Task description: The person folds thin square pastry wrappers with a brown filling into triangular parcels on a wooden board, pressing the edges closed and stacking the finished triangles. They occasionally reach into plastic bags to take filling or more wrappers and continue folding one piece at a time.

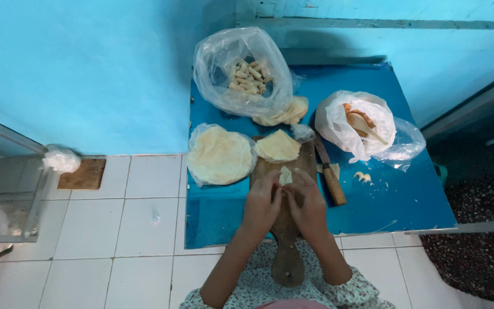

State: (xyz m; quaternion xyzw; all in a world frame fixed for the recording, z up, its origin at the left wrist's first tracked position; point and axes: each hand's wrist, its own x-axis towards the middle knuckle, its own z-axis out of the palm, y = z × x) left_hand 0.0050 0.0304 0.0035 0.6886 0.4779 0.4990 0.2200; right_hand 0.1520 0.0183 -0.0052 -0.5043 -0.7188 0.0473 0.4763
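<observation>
My left hand (262, 203) and my right hand (306, 205) rest side by side on a wooden cutting board (287, 252), fingers curled over a pale piece of wrapper dough (285, 175) that pokes out between them. What lies under the fingers is hidden. Just beyond the hands a stack of cut, fan-shaped wrappers (278, 146) sits on the far end of the board. A knife with a wooden handle (331, 177) lies to the right of the board.
A low blue table (384, 200) stands on white floor tiles. On it are round wrappers in plastic (219, 155), a clear bag of finished rolls (250, 77), more wrappers (286, 113) and a white bag of filling with a spoon (358, 123).
</observation>
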